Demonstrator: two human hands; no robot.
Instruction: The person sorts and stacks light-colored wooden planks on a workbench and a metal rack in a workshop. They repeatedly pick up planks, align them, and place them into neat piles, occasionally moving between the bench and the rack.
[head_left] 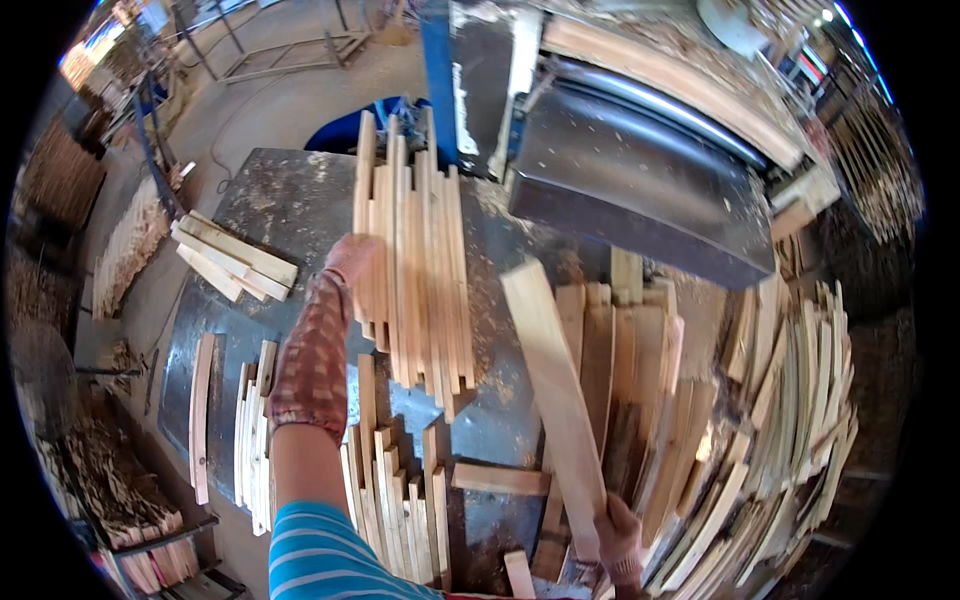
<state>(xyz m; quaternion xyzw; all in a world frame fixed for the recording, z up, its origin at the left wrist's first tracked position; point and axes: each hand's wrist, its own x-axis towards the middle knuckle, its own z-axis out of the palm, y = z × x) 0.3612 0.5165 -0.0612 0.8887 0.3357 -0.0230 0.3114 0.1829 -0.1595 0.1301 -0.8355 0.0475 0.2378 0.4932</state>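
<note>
Well, 1 long board, near end in right fingers.

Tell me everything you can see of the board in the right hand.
The board looks like plain pale wood: long, flat and fairly narrow, with straight edges and a squared far end. It seems one piece, no fittings visible. The right hand holds it by its right edge, near its near end. It slants across the view, far end leaning left, partly over the dark tabletop, with stacked boards to its right; whether it touches either is unclear.
</note>
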